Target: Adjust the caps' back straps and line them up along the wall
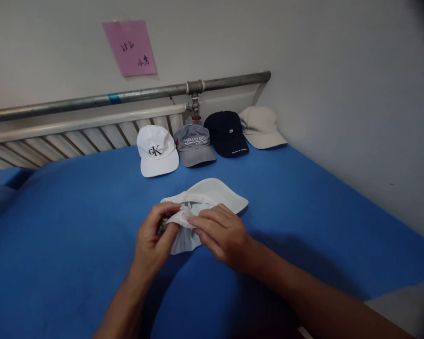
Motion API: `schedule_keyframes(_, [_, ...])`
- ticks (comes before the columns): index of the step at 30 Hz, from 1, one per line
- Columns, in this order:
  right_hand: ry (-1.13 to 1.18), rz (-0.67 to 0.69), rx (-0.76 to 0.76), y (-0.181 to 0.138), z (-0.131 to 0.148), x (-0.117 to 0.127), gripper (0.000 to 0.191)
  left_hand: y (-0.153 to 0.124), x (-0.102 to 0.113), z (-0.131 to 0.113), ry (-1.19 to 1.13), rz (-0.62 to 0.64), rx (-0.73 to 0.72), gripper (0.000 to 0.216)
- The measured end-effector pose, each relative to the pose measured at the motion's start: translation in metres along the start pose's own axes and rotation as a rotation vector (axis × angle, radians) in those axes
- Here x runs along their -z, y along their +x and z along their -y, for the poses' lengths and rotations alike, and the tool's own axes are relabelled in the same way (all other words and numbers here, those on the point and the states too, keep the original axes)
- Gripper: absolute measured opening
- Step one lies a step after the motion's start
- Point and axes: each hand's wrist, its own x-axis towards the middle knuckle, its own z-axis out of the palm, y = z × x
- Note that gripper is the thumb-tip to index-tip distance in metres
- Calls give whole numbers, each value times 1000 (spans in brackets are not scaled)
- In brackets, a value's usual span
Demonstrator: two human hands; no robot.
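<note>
A white cap (212,195) lies upside down on the blue cloth (74,226), its brim pointing away from me. My left hand (153,242) pinches the near edge of the cap from the left. My right hand (221,233) grips the same edge from the right, fingers closed on a small label or strap inside the cap. Both hands meet over the cap's rear part, which hides it partly.
Several caps stand in a row at the back: a white one with black letters (157,150), a grey one (194,143), a dark navy one (226,133) and a beige one (260,126). Behind them run a metal pipe (92,100) and a radiator. A pink note (130,47) hangs on the wall.
</note>
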Motion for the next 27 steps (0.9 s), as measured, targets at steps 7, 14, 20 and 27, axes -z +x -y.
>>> schedule_keyframes(7, [-11,54,-3,1,-3,2,20,7,22,-10,323,181,-178,24])
schedule_keyframes(14, [-65,276,-73,5,-27,19,14,12,47,-13,265,355,-69,19])
schedule_keyframes(20, [-13,398,-159,10,-44,39,11,5,71,-8,-141,261,35,25])
schedule_keyframes(27, [300,359,-330,13,-34,47,14,5,83,2,34,154,269,17])
